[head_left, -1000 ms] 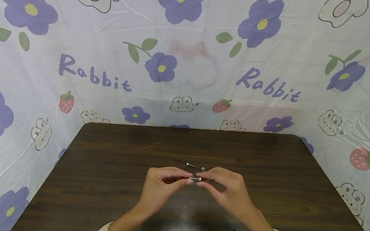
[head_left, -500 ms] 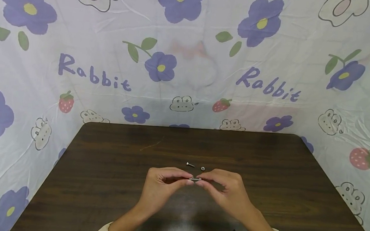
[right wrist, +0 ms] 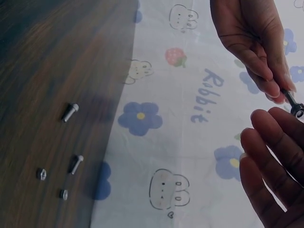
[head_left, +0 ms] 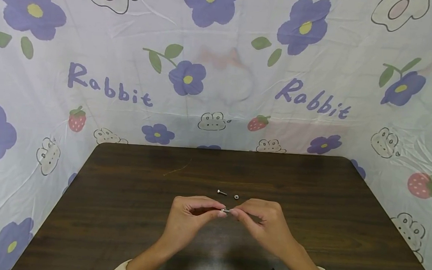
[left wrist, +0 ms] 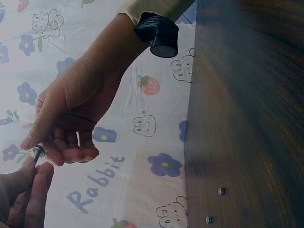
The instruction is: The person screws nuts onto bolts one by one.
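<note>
Between its thumb and fingertips my left hand (head_left: 186, 218) pinches a small metal bolt (right wrist: 288, 96), held roughly level above the table. A hex nut (right wrist: 298, 110) sits at the bolt's right end. My right hand (head_left: 268, 223) has its thumb and index finger around that nut, which they mostly cover in the head view. In the left wrist view, the nut (left wrist: 39, 151) shows at the right hand's fingertips, with the shank running down to the left hand. How far the nut is threaded on, I cannot tell.
Beyond the hands, a loose bolt (head_left: 221, 192) and a nut (head_left: 236, 197) lie on the dark wooden table (head_left: 122, 212). The right wrist view shows another bolt (right wrist: 70, 112) and another nut (right wrist: 42, 174). A patterned cloth (head_left: 218, 102) surrounds the table's back and sides.
The right thumb and index finger have closed over the nut, which showed between them earlier. Less of the bolt's right end is visible. The left hand stays nearly still.
</note>
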The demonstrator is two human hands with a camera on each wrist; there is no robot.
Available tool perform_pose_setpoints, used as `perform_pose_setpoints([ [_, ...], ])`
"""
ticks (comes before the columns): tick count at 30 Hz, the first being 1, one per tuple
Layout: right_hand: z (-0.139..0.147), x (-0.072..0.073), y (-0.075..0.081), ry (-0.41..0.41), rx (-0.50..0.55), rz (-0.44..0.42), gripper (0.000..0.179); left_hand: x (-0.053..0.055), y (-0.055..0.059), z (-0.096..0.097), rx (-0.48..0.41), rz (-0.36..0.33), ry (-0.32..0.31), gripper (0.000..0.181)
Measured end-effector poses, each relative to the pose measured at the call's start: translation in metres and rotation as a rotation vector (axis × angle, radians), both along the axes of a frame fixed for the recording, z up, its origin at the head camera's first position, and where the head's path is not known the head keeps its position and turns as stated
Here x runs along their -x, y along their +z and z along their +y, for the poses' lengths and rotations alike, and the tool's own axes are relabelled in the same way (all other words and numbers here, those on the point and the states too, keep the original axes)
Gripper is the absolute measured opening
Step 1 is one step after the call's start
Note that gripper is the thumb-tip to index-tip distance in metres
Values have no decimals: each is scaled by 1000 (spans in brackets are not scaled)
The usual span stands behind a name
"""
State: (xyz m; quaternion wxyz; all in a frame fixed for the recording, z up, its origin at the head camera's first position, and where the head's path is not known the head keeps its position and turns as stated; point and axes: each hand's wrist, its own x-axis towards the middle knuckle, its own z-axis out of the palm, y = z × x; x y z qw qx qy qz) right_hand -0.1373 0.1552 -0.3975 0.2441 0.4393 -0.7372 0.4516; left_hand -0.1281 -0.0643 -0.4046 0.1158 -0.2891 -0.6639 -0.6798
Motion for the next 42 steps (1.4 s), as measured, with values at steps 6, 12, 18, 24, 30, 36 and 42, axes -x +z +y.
perform_pose_setpoints([
  [6,4,-2,4,-31,9,-67,28,1,2,-2,-2,-6,23,11],
  [12,1,0,4,29,60,33,39,2,2,-4,-17,-15,11,12],
  [18,-2,2,2,1,59,106,19,2,2,-4,-10,-24,14,11],
  [24,-2,1,2,-1,57,102,25,1,2,-3,-3,-26,8,10],
  [30,-2,1,2,-9,58,108,21,1,1,-4,-13,-23,4,11],
  [36,-2,1,2,-26,48,103,15,1,1,-4,-14,-33,4,11],
  [42,-3,0,2,-25,38,81,11,1,1,-3,-1,-17,6,10],
])
